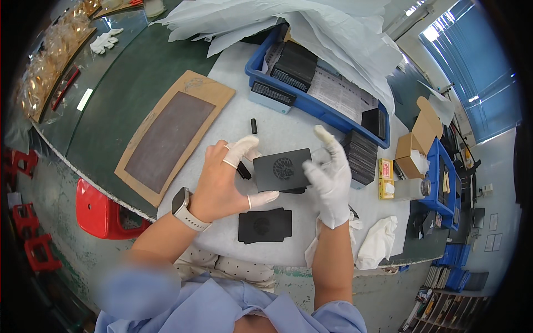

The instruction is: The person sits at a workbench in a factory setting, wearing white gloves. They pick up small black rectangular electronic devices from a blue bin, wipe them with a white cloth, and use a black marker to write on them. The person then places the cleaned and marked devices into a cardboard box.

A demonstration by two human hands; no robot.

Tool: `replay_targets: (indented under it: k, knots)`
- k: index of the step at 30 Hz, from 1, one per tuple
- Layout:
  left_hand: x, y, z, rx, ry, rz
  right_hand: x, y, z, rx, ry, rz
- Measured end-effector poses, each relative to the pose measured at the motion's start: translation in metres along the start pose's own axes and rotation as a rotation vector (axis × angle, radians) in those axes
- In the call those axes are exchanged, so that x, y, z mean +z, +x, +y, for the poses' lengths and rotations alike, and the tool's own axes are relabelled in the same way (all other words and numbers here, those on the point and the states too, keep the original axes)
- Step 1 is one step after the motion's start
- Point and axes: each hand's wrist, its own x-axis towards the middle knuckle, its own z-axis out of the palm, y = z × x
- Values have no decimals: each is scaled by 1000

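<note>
A black rectangular card (pixel 282 170) with a round dark emblem is between my hands, above the white-covered table. My left hand (pixel 222 177) wears pale finger cots; its fingers and thumb close round the card's left end, at the upper and lower edges. At the card's right edge is my right hand (pixel 332 180), in a white glove, fingers apart and partly blurred by motion. Another dark edge shows just under the card. Nearer to me lies a small pile of black cards (pixel 265 226). Beyond my left fingers is a short black cylinder (pixel 254 126); a dark object (pixel 243 171) is partly hidden beside them.
A blue bin (pixel 311 97) holds black card stacks and printed paper. A tall black stack (pixel 360 158) stands right of my glove, near a yellow box (pixel 386 178) and a translucent bottle (pixel 409 189). A brown-framed dark board (pixel 172 136) lies left; a white cloth (pixel 377 242) lies right.
</note>
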Motion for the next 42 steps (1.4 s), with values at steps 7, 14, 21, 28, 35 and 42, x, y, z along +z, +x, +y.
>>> replay_targets:
  k: [7, 14, 21, 28, 35, 42]
  knots:
    - [1, 1, -2, 110, 8, 1, 5, -6, -1, -33, -70, -31]
    - [-3, 1, 1, 80, -19, -35, 14, -4, -8, 24, -56, 165]
    - [-3, -1, 1, 59, -47, -60, -2, -3, 2, 7, 52, 4]
    - [7, -3, -6, -5, 196, 8, 9, -4, 0, -29, -50, -74]
    - [18, -6, 17, -29, 127, -2, 19, -5, 4, 25, -103, 61]
    - [12, -5, 16, -111, 126, -98, 23, -11, -9, 219, -121, -255]
